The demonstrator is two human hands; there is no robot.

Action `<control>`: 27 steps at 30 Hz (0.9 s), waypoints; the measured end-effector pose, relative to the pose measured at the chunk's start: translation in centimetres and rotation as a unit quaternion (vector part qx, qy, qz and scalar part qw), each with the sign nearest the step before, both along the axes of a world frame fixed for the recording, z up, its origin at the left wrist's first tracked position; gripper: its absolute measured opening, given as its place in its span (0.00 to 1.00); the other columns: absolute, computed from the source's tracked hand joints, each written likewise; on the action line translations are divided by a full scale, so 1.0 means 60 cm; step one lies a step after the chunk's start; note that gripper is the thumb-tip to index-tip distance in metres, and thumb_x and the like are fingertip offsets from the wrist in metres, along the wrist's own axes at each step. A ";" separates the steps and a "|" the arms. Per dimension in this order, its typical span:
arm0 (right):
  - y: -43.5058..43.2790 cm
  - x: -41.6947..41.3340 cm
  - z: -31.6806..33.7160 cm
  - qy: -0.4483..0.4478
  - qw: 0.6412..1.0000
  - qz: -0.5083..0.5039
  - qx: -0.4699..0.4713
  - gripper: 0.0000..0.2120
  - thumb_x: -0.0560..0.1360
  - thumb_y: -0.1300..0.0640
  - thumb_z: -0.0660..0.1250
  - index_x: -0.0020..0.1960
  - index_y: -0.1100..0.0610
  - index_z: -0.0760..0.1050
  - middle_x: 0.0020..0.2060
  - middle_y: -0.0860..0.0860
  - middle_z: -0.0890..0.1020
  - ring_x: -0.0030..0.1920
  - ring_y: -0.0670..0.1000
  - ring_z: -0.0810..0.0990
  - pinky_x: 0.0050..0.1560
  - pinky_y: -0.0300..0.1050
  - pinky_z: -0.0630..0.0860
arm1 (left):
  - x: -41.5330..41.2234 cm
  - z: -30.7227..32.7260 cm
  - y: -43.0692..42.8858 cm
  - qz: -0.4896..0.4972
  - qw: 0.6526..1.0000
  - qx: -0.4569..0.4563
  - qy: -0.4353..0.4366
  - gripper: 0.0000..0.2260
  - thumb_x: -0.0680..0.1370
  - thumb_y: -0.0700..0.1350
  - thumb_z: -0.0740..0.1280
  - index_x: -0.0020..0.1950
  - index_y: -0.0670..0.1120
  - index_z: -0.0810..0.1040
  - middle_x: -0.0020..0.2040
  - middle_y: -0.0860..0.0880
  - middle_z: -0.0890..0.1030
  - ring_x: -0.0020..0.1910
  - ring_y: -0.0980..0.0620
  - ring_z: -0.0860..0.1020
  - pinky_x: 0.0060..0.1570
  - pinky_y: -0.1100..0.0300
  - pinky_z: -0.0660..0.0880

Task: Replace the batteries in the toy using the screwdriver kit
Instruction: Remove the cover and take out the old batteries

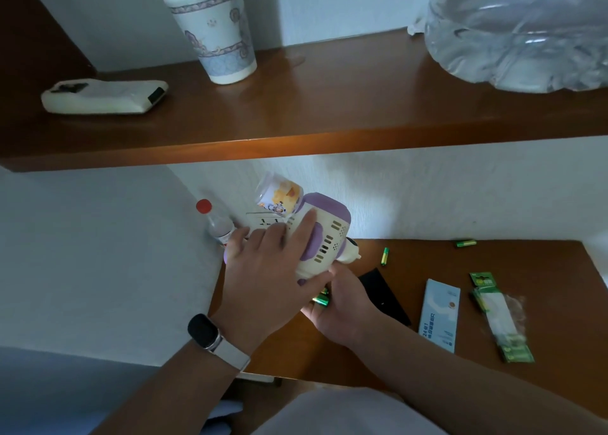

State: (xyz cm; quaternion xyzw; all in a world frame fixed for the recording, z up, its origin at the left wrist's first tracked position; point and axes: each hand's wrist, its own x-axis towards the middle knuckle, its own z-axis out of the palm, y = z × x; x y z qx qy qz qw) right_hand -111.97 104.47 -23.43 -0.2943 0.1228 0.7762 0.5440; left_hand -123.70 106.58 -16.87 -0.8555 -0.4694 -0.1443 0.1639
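— Where's the toy (320, 237)?
— Above the bench (437, 260), left hand (266, 270) clasped over it (watch on that wrist).
— The right hand (342, 306)?
— Curled around green batteries (320, 298), two, I think

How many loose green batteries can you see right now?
3: one battery on the desk right of the toy, one by the back wall, one in the right hand's grip. Others may be hidden.

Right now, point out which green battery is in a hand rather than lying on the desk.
The battery pinched in the right hand, just under the toy. The other two lie loose on the desk: one near the toy, one by the wall.
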 end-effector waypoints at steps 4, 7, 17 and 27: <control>0.000 -0.001 -0.001 -0.007 1.000 -0.017 0.016 0.09 0.80 0.57 0.64 0.56 0.54 0.82 0.53 0.55 0.86 0.52 0.55 0.85 0.44 0.50 0.82 | 0.003 0.002 -0.008 -0.001 1.000 0.012 -0.007 0.36 0.72 0.70 0.65 0.74 0.51 0.68 0.53 0.46 0.83 0.49 0.44 0.81 0.58 0.44 0.71; -0.002 0.000 0.000 -0.018 0.999 -0.019 0.043 0.10 0.80 0.57 0.64 0.57 0.54 0.81 0.53 0.54 0.85 0.51 0.55 0.85 0.43 0.48 0.82 | 0.005 0.000 -0.015 0.001 1.000 0.012 -0.014 0.35 0.73 0.70 0.63 0.74 0.51 0.69 0.53 0.46 0.83 0.49 0.44 0.81 0.58 0.44 0.71; -0.010 0.001 0.003 -0.031 0.997 0.012 0.075 0.13 0.80 0.56 0.64 0.62 0.54 0.79 0.55 0.54 0.84 0.54 0.55 0.84 0.47 0.50 0.81 | 0.000 -0.010 -0.018 0.012 1.000 -0.002 -0.008 0.37 0.72 0.72 0.63 0.74 0.51 0.67 0.54 0.46 0.83 0.50 0.45 0.81 0.57 0.45 0.71; -0.007 0.004 -0.008 -0.016 1.000 -0.009 0.021 0.11 0.80 0.57 0.64 0.59 0.57 0.80 0.52 0.56 0.86 0.51 0.56 0.86 0.42 0.50 0.82 | -0.003 0.010 -0.028 0.015 0.998 0.049 -0.034 0.37 0.72 0.71 0.64 0.74 0.51 0.67 0.53 0.45 0.82 0.48 0.43 0.80 0.57 0.44 0.70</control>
